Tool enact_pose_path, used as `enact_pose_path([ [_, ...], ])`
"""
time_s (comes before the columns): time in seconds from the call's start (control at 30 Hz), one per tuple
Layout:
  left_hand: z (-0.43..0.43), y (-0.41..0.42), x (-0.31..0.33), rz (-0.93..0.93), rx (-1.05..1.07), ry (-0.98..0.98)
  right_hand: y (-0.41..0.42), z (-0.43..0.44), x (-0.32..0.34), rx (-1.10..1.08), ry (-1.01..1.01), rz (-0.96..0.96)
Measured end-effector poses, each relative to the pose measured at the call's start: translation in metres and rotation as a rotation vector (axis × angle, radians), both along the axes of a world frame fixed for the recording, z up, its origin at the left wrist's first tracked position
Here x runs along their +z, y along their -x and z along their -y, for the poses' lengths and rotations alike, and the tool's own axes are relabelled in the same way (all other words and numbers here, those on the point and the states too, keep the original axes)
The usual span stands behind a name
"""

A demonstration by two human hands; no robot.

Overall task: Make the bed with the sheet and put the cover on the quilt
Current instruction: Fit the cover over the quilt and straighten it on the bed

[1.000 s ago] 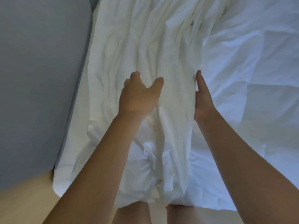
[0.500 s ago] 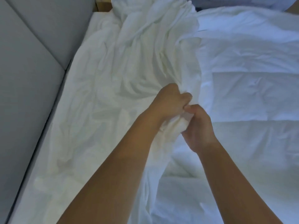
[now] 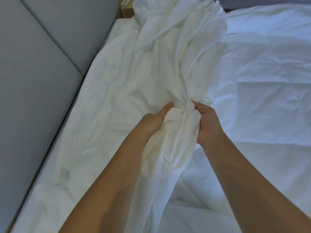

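A crumpled cream-white cover (image 3: 151,64) lies in folds along the left half of the bed. Its near part is gathered into a thick bunch between my hands. My left hand (image 3: 154,121) grips the bunch from the left, fingers curled into the cloth. My right hand (image 3: 207,123) grips the same bunch from the right. A white quilt (image 3: 265,91) with stitched squares is spread flat over the right half of the bed, partly under the cover's edge. The gathered cloth hangs down between my forearms.
A grey padded headboard or wall panel (image 3: 38,73) runs along the bed's left side. A brown wooden piece (image 3: 127,12) shows at the top beyond the cover. A strip of grey-blue cloth (image 3: 269,4) lies at the far top right.
A second ago both hands lay open on the flat cover. They then closed on it, and now hold a larger bunch, drawn nearer and lifted, hands slightly apart.
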State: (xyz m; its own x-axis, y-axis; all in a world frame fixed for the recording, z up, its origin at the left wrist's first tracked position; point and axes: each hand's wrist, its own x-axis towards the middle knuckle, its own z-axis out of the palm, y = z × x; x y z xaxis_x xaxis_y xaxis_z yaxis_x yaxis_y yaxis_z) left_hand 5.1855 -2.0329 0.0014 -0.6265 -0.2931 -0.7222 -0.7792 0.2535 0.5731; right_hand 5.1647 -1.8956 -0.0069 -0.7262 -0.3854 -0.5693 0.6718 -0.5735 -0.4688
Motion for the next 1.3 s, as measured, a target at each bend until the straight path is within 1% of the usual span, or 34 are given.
enact_pose_path([
  [0.03,0.001,0.001,-0.008,0.088,-0.046,-0.062,-0.001,0.002,-0.003,0.013,-0.013,-0.005],
  [0.07,0.003,0.003,-0.013,0.123,-0.106,-0.051,-0.001,0.004,-0.006,0.019,-0.029,-0.010],
  [0.1,0.005,0.004,-0.016,0.086,-0.148,0.010,-0.001,0.004,-0.007,0.021,-0.042,-0.013],
  [0.17,0.010,0.008,-0.019,-0.095,-0.181,0.189,-0.002,0.004,-0.010,0.034,-0.058,-0.006],
  [0.2,0.014,0.011,-0.017,-0.198,-0.178,0.314,-0.003,0.004,-0.012,0.044,-0.063,0.003],
  [0.23,0.014,0.013,-0.010,-0.328,-0.163,0.435,-0.004,0.004,-0.011,0.051,-0.068,0.005],
  [0.27,0.010,0.013,0.001,-0.491,-0.130,0.491,-0.004,0.004,-0.010,0.060,-0.083,0.002],
  [0.3,0.001,0.012,0.016,-0.651,-0.088,0.440,-0.004,0.004,-0.007,0.073,-0.072,-0.020],
  [0.33,-0.012,0.010,0.030,-0.784,-0.091,0.299,-0.003,0.005,-0.005,0.079,-0.058,-0.039],
  [0.37,-0.027,0.008,0.042,-0.825,-0.144,0.138,-0.003,0.006,-0.003,0.049,-0.025,-0.066],
  [0.4,-0.041,0.004,0.051,-0.760,-0.245,0.003,-0.003,0.007,-0.001,-0.002,0.019,-0.094],
  [0.43,-0.050,-0.001,0.058,-0.626,-0.363,-0.100,-0.003,0.004,-0.002,-0.088,0.084,-0.115],
  [0.47,-0.052,-0.003,0.062,-0.488,-0.459,-0.173,-0.003,0.001,0.001,-0.166,0.103,-0.120],
  [0.5,-0.048,-0.003,0.063,-0.372,-0.499,-0.216,-0.004,-0.002,0.002,-0.174,0.179,-0.115],
  [0.57,-0.035,-0.002,0.066,-0.259,-0.408,-0.257,-0.002,-0.004,-0.001,-0.081,0.327,-0.078],
  [0.6,-0.027,0.000,0.066,-0.248,-0.308,-0.250,0.000,-0.005,-0.007,-0.052,0.320,-0.082],
  [0.67,-0.014,0.006,0.062,-0.313,-0.104,-0.123,0.002,-0.008,-0.012,-0.085,0.298,-0.087],
  [0.7,-0.011,0.010,0.054,-0.351,-0.053,-0.023,0.003,-0.010,-0.013,-0.108,0.259,-0.096],
  [0.73,-0.010,0.012,0.049,-0.350,-0.027,0.029,0.003,-0.012,-0.012,-0.101,0.228,-0.116],
  [0.77,-0.011,0.013,0.044,-0.299,-0.025,-0.012,0.002,-0.012,-0.011,-0.068,0.206,-0.108],
  [0.83,-0.017,0.015,0.042,-0.124,-0.042,-0.233,0.000,-0.009,-0.002,0.044,0.133,-0.098],
  [0.87,-0.022,0.018,0.041,-0.123,-0.045,-0.295,0.001,-0.007,0.000,0.097,0.065,-0.102],
  [0.9,-0.028,0.023,0.040,-0.180,-0.086,-0.274,0.002,-0.005,0.003,0.135,0.021,-0.117],
  [0.93,-0.034,0.029,0.040,-0.241,-0.151,-0.185,0.002,-0.005,0.006,0.157,-0.004,-0.128],
  [0.97,-0.041,0.033,0.048,-0.301,-0.237,-0.029,0.002,-0.006,0.009,0.158,0.007,-0.131],
  [1.0,-0.048,0.037,0.050,-0.393,-0.270,0.120,0.003,-0.008,0.011,0.133,0.035,-0.133],
  [1.03,-0.058,0.039,0.054,-0.525,-0.281,0.179,0.002,-0.011,0.013,0.096,0.089,-0.150],
  [1.07,-0.068,0.039,0.059,-0.599,-0.350,0.175,0.002,-0.015,0.013,0.031,0.150,-0.177],
  [1.1,-0.074,0.036,0.063,-0.596,-0.400,0.085,0.001,-0.018,0.011,-0.043,0.198,-0.202],
  [1.13,-0.077,0.034,0.065,-0.564,-0.424,-0.055,0.000,-0.023,0.008,-0.110,0.244,-0.215],
  [1.17,-0.075,0.032,0.065,-0.503,-0.390,-0.225,-0.001,-0.026,0.005,-0.136,0.257,-0.225],
  [1.23,-0.066,0.032,0.062,-0.356,-0.219,-0.510,0.002,-0.031,-0.005,-0.042,0.135,-0.232],
  [1.27,-0.063,0.034,0.057,-0.330,-0.117,-0.511,0.003,-0.032,-0.007,0.059,0.087,-0.256],
  [1.3,-0.061,0.036,0.053,-0.361,-0.070,-0.398,0.006,-0.033,-0.011,0.117,0.017,-0.263],
])
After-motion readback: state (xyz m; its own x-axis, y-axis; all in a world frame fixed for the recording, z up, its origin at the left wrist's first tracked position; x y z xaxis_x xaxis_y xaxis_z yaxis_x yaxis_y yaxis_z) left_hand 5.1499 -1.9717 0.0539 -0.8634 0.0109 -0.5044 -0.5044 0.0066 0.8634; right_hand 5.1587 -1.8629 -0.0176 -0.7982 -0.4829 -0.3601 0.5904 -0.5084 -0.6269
